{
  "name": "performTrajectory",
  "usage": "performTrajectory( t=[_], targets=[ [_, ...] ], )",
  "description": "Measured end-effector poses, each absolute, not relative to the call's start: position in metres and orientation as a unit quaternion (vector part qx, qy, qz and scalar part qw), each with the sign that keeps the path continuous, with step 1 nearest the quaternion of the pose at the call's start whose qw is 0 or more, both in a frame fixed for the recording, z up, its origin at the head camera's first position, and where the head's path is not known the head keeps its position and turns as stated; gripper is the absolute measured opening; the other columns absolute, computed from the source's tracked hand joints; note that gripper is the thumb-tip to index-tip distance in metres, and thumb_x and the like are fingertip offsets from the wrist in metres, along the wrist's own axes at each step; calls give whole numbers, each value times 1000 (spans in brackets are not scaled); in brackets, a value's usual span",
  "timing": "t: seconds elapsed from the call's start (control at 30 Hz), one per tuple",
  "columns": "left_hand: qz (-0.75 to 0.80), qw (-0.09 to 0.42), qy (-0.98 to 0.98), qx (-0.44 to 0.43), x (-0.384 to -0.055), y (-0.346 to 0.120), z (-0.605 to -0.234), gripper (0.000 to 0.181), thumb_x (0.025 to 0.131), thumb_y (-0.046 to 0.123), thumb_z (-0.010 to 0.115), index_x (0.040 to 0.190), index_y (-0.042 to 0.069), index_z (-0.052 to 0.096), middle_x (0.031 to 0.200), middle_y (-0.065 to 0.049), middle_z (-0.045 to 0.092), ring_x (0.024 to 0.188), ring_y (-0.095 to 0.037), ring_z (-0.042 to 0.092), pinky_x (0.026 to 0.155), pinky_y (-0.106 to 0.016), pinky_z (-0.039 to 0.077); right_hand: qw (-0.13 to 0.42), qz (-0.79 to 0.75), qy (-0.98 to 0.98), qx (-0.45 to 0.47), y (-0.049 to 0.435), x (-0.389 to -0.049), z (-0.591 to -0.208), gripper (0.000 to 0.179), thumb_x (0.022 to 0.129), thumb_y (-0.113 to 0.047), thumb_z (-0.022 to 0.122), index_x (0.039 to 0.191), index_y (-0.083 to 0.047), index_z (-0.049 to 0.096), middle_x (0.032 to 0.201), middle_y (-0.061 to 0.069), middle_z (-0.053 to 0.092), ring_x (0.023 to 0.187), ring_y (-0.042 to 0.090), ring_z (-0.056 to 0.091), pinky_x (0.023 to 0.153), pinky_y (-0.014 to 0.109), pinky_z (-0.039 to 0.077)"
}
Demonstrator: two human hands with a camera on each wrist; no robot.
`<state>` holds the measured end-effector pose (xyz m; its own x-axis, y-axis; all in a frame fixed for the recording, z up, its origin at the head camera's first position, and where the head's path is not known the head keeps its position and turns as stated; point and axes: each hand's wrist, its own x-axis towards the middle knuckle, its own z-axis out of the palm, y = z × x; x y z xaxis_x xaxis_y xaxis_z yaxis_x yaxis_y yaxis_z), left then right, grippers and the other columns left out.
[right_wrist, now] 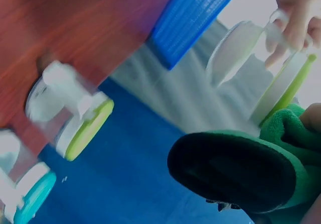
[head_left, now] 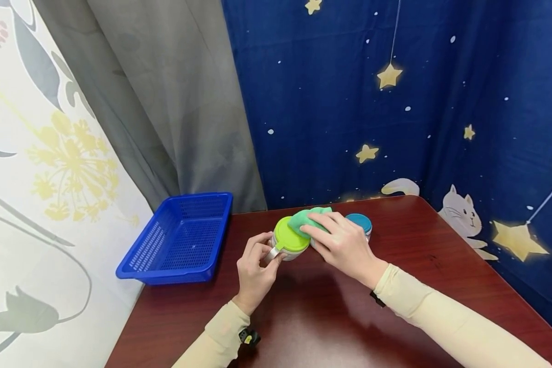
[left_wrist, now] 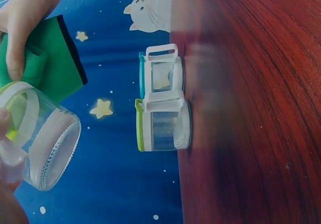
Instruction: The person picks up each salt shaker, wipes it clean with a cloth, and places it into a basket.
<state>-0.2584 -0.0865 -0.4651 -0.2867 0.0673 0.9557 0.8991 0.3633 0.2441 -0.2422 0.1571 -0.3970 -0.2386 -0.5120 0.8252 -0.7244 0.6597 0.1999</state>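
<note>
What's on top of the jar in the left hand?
A lime-green lid, partly overlapped in the head view by the green cloth that the right hand holds. The lid surface behind the cloth is covered there, so its state can't be seen.

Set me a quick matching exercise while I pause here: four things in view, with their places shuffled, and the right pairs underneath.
Things:
1. green cloth
2. raised jar
3. teal-lidded jar
4. blue basket

Places:
A. standing on the table beside a lime-lidded jar
B. gripped by the right hand
C. left of both hands in the head view
D. gripped by the left hand

Pairs: 1-B, 2-D, 3-A, 4-C
</note>
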Motion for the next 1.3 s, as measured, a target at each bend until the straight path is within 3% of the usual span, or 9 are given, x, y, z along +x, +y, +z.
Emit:
performTrajectory(
  t=[0.4,0.67,0.83,1.3],
  targets=[
    [-440,480,-666,-365,-260,-83,-466,34,69,0,90,84,2,59,115,-18,65,88,-30,71,63,-22,56,468,117,-757,440,136,-226,-393,42,79,-12,77,121,-19,73,128,6,66,111,27,63,83,47,57],
    [-437,475,-668,-371,-256,-84,-465,33,71,1,90,83,2,59,115,-19,65,87,-28,71,66,-22,57,474,102,-767,422,149,-237,-393,37,84,-13,73,121,-19,73,128,6,66,109,28,64,78,43,58],
    [-433,475,-671,-370,-256,-84,-465,33,72,3,90,82,3,59,115,-18,66,86,-27,71,65,-22,56,470,118,-788,380,165,-251,-395,33,88,-14,71,120,-19,74,126,6,67,110,27,63,81,43,58],
    [-437,467,-672,-373,-259,-81,-467,33,72,3,90,83,2,58,115,-19,65,86,-26,70,64,-21,56,470,122,-785,385,161,-251,-398,35,86,-13,72,120,-19,74,126,5,67,108,26,63,79,42,58]
  ],
)
